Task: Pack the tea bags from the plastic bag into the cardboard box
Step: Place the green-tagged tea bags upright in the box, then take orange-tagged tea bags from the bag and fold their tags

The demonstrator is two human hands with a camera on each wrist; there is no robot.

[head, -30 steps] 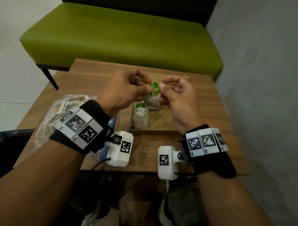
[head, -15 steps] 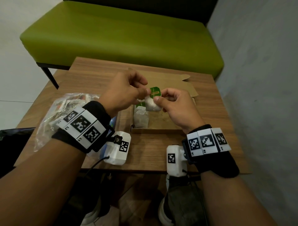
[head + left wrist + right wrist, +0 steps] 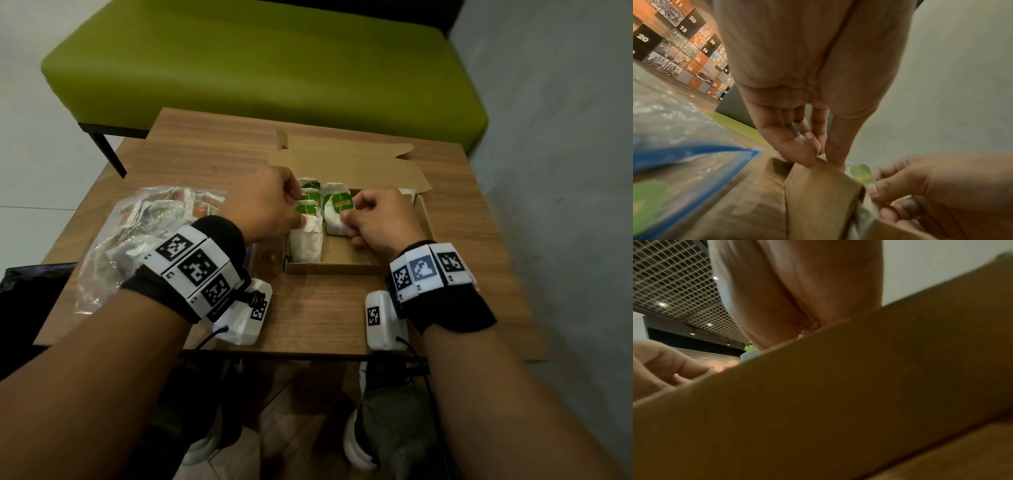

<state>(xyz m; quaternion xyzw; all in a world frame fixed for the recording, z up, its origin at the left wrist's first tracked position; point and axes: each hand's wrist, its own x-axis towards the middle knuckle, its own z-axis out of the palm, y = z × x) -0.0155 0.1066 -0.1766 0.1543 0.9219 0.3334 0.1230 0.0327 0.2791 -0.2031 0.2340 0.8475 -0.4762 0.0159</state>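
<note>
Head view: cardboard box at centre holds a row of tea bags; right hand pinches another tea bag inside. Left hand fingers curl on the row. Plastic bag, left on the counter, is far from empty.

Left wrist view: fingers touch the box wall.

Right wrist view: cardboard blocks the fingers.

Both hands lowered; tea bag now down inside cardboard box.
</note>
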